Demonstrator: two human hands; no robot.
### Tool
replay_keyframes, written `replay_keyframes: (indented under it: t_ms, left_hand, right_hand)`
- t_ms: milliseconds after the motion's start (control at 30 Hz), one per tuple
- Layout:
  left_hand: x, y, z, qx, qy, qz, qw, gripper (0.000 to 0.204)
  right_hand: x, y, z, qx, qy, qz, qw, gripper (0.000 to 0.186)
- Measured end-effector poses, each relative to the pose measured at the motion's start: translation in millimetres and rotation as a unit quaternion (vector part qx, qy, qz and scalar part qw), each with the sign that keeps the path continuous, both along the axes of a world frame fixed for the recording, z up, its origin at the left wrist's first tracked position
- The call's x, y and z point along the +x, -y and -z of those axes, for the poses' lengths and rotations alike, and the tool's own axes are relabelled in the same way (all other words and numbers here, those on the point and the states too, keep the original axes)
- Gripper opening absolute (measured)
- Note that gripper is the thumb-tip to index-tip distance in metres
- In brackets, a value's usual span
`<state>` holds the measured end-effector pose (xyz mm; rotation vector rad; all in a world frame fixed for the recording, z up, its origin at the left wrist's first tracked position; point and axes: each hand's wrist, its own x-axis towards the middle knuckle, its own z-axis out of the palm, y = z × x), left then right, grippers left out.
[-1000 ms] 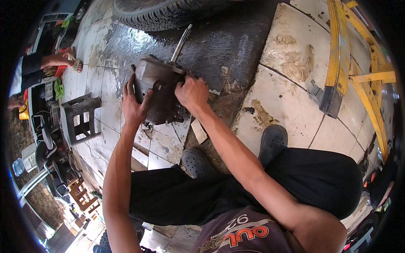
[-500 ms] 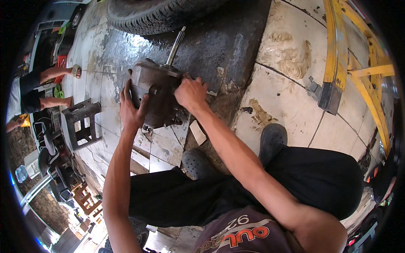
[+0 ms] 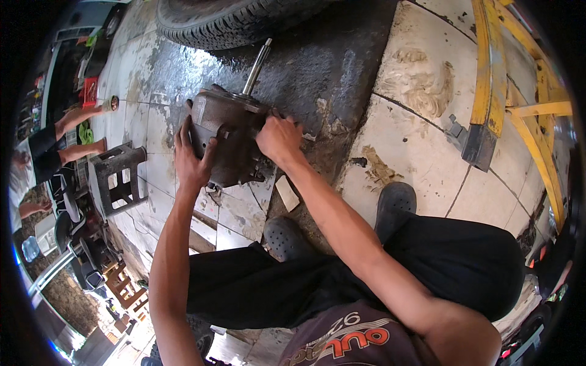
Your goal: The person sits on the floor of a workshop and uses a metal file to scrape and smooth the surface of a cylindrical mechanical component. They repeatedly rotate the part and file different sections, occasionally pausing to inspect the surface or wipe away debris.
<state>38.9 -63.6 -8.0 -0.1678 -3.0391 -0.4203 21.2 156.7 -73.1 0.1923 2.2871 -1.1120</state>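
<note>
A brown metal housing (image 3: 231, 135) sits on the floor in front of the person, between the two bare hands, with a slim bright shaft (image 3: 257, 68) rising from its far end and slanting toward a large tyre (image 3: 238, 33). The left hand (image 3: 194, 160) grasps the housing's left side, its grip spread wide, fingers along the flank and thumb on the near face. The right hand (image 3: 279, 139) is against the right side, just below the flange at the shaft's base; its fingers are curled in, and whether that grip encloses a small part cannot be told, as the fingertips are hidden. Behind the housing lies a dark, partly glossy floor patch (image 3: 342, 67). A pale flat piece (image 3: 287, 193) lies near the housing's lower right, just beyond one of the person's grey clogs (image 3: 285, 238). A dark plastic stool (image 3: 97, 183) is off to the left, with another person (image 3: 46, 149) beyond it near a red crate (image 3: 90, 91). A yellow metal frame (image 3: 486, 73) stands well apart on the right.
</note>
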Motion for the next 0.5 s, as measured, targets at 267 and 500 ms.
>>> replay_keyframes:
  t_ms: [267,500]
  left_hand:
    - [-0.9,-0.6,-0.6,0.001,0.002,0.002,1.0,0.087]
    - [0.4,2.2,-0.9,-0.001,-0.003,0.008,1.0,0.088]
  right_hand:
    - [21.2,23.0,19.2,-0.002,-0.159,0.101,0.982,0.056]
    - [17.0,11.5,9.6,-0.027,-0.062,0.067,0.995,0.063]
